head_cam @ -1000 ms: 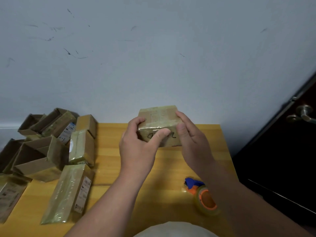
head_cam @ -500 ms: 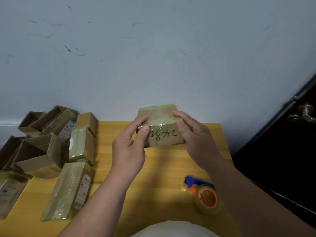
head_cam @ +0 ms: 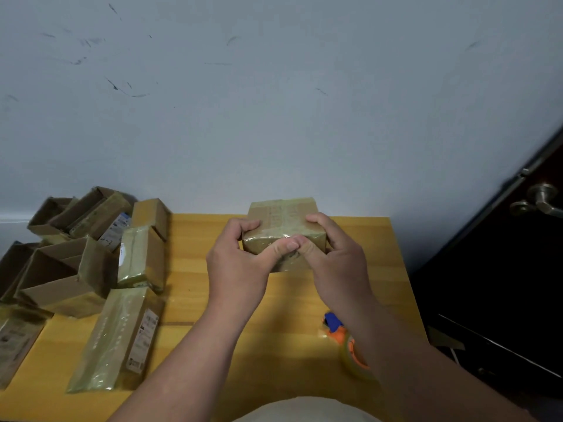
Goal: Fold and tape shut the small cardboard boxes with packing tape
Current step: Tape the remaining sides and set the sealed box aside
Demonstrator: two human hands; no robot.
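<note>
- We've got the small box point(head_cam: 285, 231) up off the table point(head_cam: 365, 269), held over its far half w/ both hands. Keeping it in the air looks meant to let us reach every face w/o setting it down.
- Left hand point(head_cam: 240, 266): fingers curled over the box's top-left edge, thumb pressed flat on the near face. Firm grip, nothing else in it.
- Right hand point(head_cam: 338, 266): same on the other side, fingers hooked over the top-right edge, thumb on the near face.
- The 2 thumbs meet at the middle of the box's near face. We judge that's to rub down shiny tape along the edge so it sticks.
- The box looks wrapped in glossy tape already, so prob. near finished. We can't tell if the underside is sealed.
- Tape dispenser point(head_cam: 347, 342) (orange roll, blue handle) lies on the table nearer us than the box and a bit to its right, partly behind the right forearm. Prob. parked there for a quick grab by that hand.
- Left of the box: a pile of open boxes point(head_cam: 58, 269) by the wall, some w/ flaps up. Flat taped ones point(head_cam: 118, 339) lie nearer us than that pile. Seems like a to-do heap and blanks, though we can't be sure.
- Risk: pressing too hard could dent the thin card.
</note>
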